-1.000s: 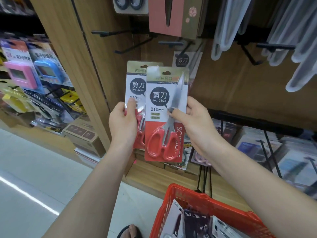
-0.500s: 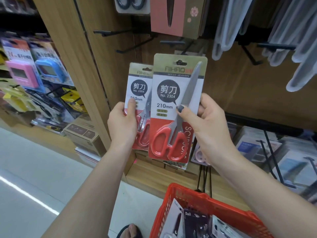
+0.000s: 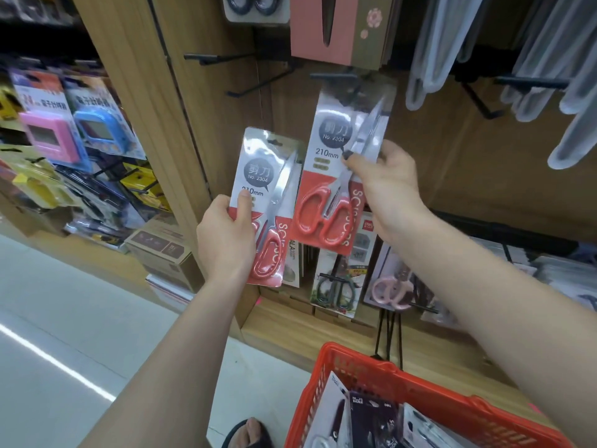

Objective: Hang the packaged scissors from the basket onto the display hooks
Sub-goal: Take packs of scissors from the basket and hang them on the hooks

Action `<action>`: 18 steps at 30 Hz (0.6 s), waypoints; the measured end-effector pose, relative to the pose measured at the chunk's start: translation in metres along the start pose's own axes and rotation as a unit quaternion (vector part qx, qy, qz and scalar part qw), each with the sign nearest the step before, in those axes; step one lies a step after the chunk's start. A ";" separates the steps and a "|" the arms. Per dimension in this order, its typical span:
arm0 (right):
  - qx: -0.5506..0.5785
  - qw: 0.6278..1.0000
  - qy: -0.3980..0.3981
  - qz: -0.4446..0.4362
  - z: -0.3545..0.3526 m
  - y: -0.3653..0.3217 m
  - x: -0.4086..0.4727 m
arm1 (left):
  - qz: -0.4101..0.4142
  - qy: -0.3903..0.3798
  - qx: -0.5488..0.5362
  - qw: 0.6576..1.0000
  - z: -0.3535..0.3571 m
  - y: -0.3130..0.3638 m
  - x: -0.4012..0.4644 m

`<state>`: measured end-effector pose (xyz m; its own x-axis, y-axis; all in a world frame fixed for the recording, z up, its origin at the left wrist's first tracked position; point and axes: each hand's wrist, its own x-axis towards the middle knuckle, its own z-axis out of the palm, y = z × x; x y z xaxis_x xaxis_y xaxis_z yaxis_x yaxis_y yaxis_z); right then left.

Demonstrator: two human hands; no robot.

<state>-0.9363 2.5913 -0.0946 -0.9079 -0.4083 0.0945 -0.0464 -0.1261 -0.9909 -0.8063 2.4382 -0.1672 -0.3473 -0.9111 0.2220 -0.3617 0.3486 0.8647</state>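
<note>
The right hand (image 3: 387,189) pinches one pack of red-handled scissors (image 3: 336,189) by its right edge, thumb on the front, holding it up against the wooden display panel (image 3: 452,163) with its top edge at a black display hook (image 3: 339,77); whether the hook is through the hang hole cannot be told. The left hand (image 3: 226,240) grips a second pack of red-handled scissors (image 3: 271,195) lower and to the left, thumb across its face. The red basket (image 3: 420,392) sits at the bottom edge with more packs inside.

Bare forearms, dark polish on the right thumbnail (image 3: 347,154), dark sandal (image 3: 240,430).
</note>
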 end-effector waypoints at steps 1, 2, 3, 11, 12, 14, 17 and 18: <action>-0.006 1.000 0.021 0.006 0.001 0.000 0.012 | -0.008 0.002 -0.001 1.000 0.000 -0.002 0.001; -0.005 0.999 0.037 0.013 0.001 -0.001 0.023 | -0.014 0.005 -0.003 1.000 -0.001 -0.003 0.003; 0.001 0.999 0.048 0.020 0.001 0.001 0.035 | -0.018 0.005 -0.005 1.000 -0.001 -0.004 0.004; 0.069 0.983 0.040 0.166 0.000 0.007 0.077 | -0.009 -0.037 -0.024 0.999 0.005 0.004 -0.002; 0.071 0.982 0.037 0.171 0.000 0.006 0.076 | -0.006 -0.040 -0.022 0.999 0.006 0.005 -0.004; 0.048 0.982 0.044 0.176 0.001 0.004 0.074 | 0.000 -0.044 -0.028 0.999 0.008 0.007 -0.005; 0.002 0.982 0.060 0.178 0.002 0.002 0.065 | 0.001 -0.057 -0.051 0.997 0.012 0.010 -0.007; -0.013 0.982 0.061 0.177 0.001 0.003 0.061 | 0.002 -0.061 -0.061 0.996 0.012 0.011 -0.007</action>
<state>-0.9909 2.5651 -0.0914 -0.9121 -0.3108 -0.2673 0.2720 0.0291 -0.9619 -0.8183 2.4515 -0.1652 -0.4541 -0.8733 0.1763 -0.2543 0.3167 0.9138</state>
